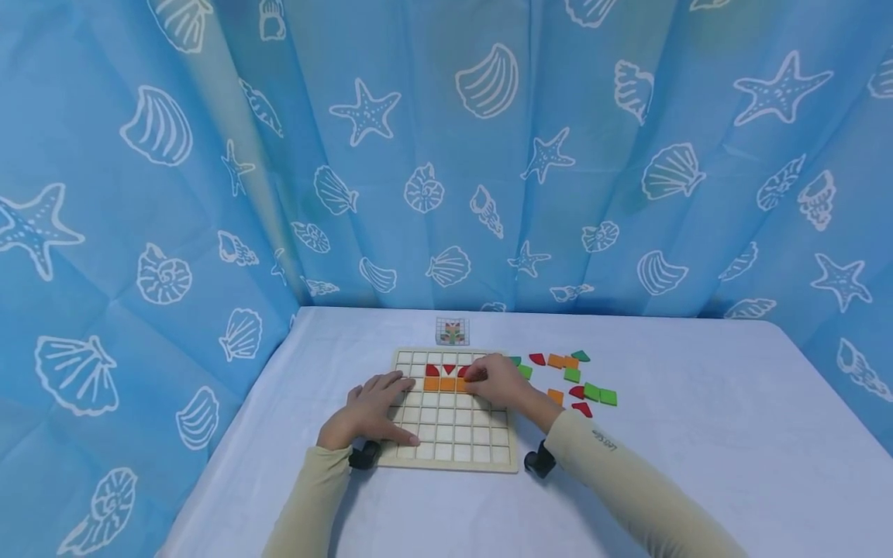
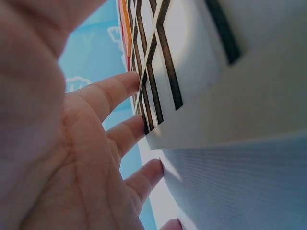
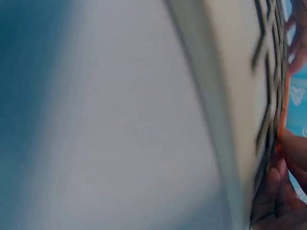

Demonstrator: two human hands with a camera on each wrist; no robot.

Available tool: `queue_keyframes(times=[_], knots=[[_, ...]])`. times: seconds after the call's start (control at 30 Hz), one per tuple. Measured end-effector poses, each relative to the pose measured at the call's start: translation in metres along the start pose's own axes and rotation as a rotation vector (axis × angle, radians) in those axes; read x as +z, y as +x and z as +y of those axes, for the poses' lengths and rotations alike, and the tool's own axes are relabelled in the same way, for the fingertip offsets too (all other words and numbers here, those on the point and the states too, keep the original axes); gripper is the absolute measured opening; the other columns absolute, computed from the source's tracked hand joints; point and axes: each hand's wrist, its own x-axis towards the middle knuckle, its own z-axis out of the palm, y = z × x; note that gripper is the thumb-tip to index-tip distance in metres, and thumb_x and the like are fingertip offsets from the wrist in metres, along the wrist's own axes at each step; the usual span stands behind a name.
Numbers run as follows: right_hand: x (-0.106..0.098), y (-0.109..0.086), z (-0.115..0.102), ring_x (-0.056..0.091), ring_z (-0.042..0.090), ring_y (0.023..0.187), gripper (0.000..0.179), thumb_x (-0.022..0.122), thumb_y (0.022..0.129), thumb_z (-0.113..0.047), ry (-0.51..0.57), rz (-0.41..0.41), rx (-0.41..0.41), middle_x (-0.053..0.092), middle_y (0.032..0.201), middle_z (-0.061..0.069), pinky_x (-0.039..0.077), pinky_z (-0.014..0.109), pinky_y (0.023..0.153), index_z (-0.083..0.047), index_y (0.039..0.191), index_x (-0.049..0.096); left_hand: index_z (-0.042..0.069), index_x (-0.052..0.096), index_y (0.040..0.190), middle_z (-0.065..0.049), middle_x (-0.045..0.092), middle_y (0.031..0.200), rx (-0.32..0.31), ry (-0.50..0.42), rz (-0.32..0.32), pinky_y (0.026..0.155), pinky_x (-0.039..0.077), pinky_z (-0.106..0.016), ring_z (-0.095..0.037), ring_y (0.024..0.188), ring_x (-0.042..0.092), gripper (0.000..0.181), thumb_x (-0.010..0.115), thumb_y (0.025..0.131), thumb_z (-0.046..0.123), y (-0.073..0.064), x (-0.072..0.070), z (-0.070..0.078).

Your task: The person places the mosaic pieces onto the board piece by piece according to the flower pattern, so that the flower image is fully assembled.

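A pale wooden grid board (image 1: 444, 452) lies on the table. Its upper cells hold a row of orange square tiles (image 1: 447, 384), with a red triangle tile (image 1: 449, 369) and red rounded tiles (image 1: 432, 370) just above. My left hand (image 1: 370, 408) rests spread over the board's left edge, its fingertips (image 2: 130, 82) touching the rim and grid. With fingertips down at the right end of the orange row, my right hand (image 1: 500, 380) pinches an orange tile (image 1: 461, 385); the fingers partly cover it and the red piece above. Orange also shows by those fingertips in the right wrist view.
Right of the board lie loose green tiles (image 1: 608, 397), red tiles (image 1: 582, 409) and orange tiles (image 1: 555, 361). A small pattern card (image 1: 452, 332) sits behind the board. A blue shell-print curtain (image 1: 418, 155) hangs along the back and left of the white-covered table (image 1: 698, 434).
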Motion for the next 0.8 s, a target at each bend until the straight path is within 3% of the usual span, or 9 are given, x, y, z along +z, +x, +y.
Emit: queue_keyframes(times=[0.23,0.47,0.8], knots=[[-0.0029,0.0011,0.0018,0.056,0.014,0.081,0.009,0.078,0.085,-0.014,0.102,-0.042,0.053,0.065,0.087,-0.001,0.051,0.027,0.076,-0.013,0.093,0.074,0.022,0.04,0.151,-0.008,0.03,0.161,0.0,-0.014,0.0,0.115,0.018,-0.066,-0.033,0.148,0.024,0.103,0.086,0.066,0.057,0.0016,0.0014,-0.0021],[-0.0022,-0.0005,0.0021,0.055,0.015,0.08,0.01,0.077,0.086,-0.012,0.107,-0.057,0.069,0.063,0.085,0.0,0.049,0.027,0.075,-0.012,0.094,0.072,0.019,0.04,0.15,-0.011,0.03,0.16,0.033,-0.052,0.002,0.114,0.018,-0.068,-0.034,0.147,0.025,0.103,0.087,0.066,0.056,-0.0029,0.0013,-0.0003],[-0.0028,0.0021,0.0033,0.055,0.015,0.08,0.012,0.078,0.085,-0.014,0.109,-0.06,0.077,0.062,0.084,0.0,0.048,0.026,0.073,-0.012,0.094,0.07,0.021,0.042,0.149,-0.008,0.032,0.159,0.023,-0.013,0.019,0.112,0.021,-0.068,-0.032,0.146,0.027,0.102,0.086,0.065,0.058,-0.0035,-0.0011,0.0033]])
